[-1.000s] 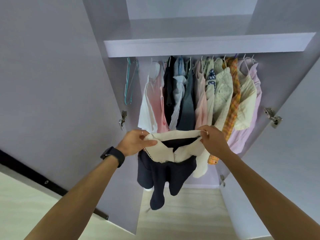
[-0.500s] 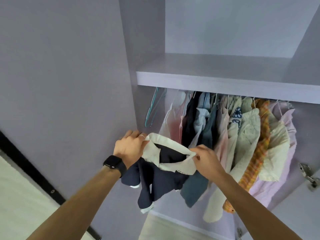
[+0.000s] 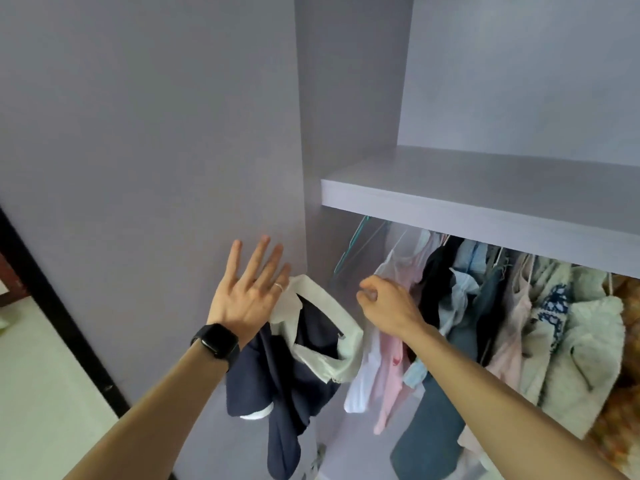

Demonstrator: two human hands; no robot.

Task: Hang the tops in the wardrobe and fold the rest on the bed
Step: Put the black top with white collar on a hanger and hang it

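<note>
Navy top (image 3: pixel 294 375) with the white collar is not on a hanger yet. It dangles in front of the open wardrobe (image 3: pixel 346 98), at the left end of the row. The left hand (image 3: pixel 247 296) carries it, fingers spread straight and the collar draped against the palm side. The thumb is hidden, so how the cloth is caught there I can't say. The right hand (image 3: pixel 386 308) sits just right of the collar and apart from it, fingers curled, below the empty hangers (image 3: pixel 355 244). Whether they pinch anything, I can't tell from the back of the hand.

Progress looks healthy on the hanging side: a packed row of tops (image 3: pixel 519 306) hangs under the shelf (image 3: pixel 485 202). This one needs a hanger and a place at the left end. The folding I can't judge at all, because the bed is nowhere in view.

The rail hides behind the shelf edge, the row runs off the right side, and the navy top's lowest part is cut off at the bottom.
</note>
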